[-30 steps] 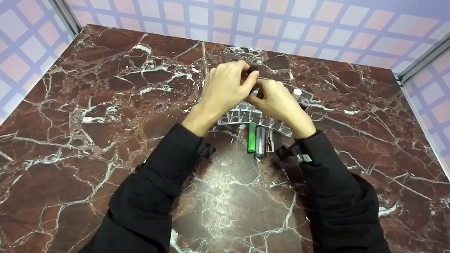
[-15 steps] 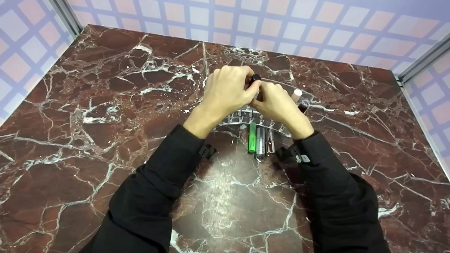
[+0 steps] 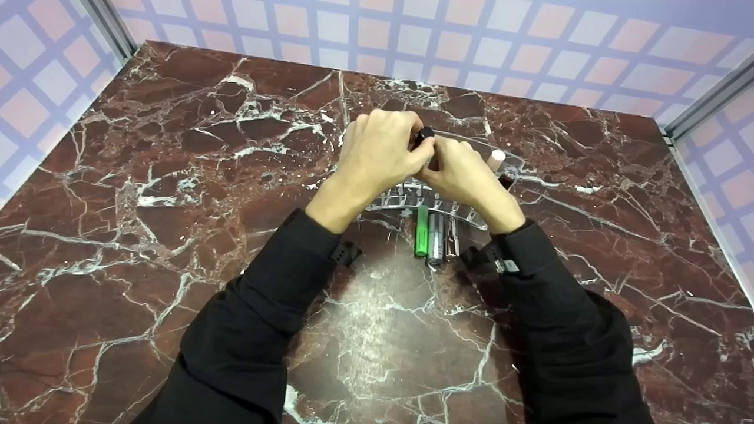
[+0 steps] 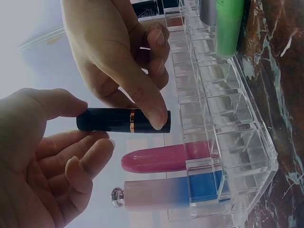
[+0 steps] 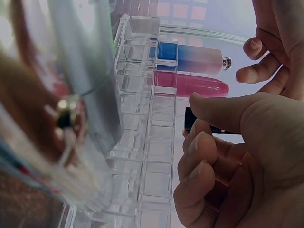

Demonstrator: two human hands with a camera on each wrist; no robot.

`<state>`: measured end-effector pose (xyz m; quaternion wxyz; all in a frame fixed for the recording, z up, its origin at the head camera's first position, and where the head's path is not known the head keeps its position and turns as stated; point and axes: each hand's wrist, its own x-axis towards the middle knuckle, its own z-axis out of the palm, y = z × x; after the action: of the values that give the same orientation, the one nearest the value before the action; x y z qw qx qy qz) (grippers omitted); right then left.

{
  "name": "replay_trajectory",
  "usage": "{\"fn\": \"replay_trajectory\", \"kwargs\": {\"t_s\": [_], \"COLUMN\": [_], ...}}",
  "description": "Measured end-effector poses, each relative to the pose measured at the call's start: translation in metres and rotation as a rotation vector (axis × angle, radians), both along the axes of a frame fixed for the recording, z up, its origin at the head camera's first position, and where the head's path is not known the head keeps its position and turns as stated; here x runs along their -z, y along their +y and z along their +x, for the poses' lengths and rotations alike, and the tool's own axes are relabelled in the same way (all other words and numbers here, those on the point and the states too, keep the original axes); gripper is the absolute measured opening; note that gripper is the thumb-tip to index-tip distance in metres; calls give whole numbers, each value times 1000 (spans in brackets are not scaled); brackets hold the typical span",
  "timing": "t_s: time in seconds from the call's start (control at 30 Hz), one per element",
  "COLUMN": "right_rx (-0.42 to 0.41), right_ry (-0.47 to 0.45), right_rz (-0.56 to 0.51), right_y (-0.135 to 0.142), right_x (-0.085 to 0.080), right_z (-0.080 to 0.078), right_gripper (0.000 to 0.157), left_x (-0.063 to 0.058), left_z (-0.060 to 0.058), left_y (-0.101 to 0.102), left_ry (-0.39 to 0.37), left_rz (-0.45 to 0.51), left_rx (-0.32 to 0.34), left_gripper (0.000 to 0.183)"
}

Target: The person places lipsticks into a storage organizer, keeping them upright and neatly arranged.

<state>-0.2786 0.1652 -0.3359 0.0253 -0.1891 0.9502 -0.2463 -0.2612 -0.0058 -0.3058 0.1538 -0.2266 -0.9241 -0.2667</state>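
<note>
A black lipstick tube [image 4: 107, 119] with a gold band is held level in the left wrist view. My left hand [image 3: 377, 150] pinches its outer end between thumb and fingers. The other end, beyond the band, is pinched by my right hand [image 3: 462, 168], thumb on top. Both hands are over a clear, tiered acrylic organizer [image 3: 400, 197]. Beside the black tube, a pink lipstick [image 4: 154, 159] stands in one slot. A pink-to-blue tube [image 4: 156, 194] with a jewelled tip fills the slot beyond it. In the right wrist view my right hand hides part of the black tube.
In front of the organizer's near edge are a green tube [image 3: 422, 231], a grey tube [image 3: 436, 238] and a shiny brownish tube [image 3: 452, 238]. A white-topped tube [image 3: 496, 158] stands at the right. Patterned panels [image 3: 377, 35] border the marble table [image 3: 177, 282].
Both hands have shifted slightly toward the person, and the black tube between them sits a little lower in the head view. The organizer and front tubes have stayed in place.
</note>
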Motion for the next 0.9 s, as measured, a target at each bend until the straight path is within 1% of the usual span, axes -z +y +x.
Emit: {"fn": "replay_trajectory", "kwargs": {"t_s": [0.1, 0.33, 0.77, 0.9], "right_rx": [4, -1, -22, -16], "right_ry": [-12, -16, 13, 28], "right_rz": [2, 11, 43, 35], "right_y": [0, 0, 1, 1], "right_x": [0, 1, -1, -1], "right_z": [0, -1, 1, 2], "right_gripper": [18, 28, 26, 23], "left_x": [0, 2, 3, 3], "left_z": [-1, -2, -2, -2], "left_y": [0, 1, 3, 3], "left_ry": [-14, -53, -57, -58], "left_rz": [6, -1, -19, -26], "left_rx": [0, -11, -27, -22], "left_gripper": [27, 26, 28, 28]}}
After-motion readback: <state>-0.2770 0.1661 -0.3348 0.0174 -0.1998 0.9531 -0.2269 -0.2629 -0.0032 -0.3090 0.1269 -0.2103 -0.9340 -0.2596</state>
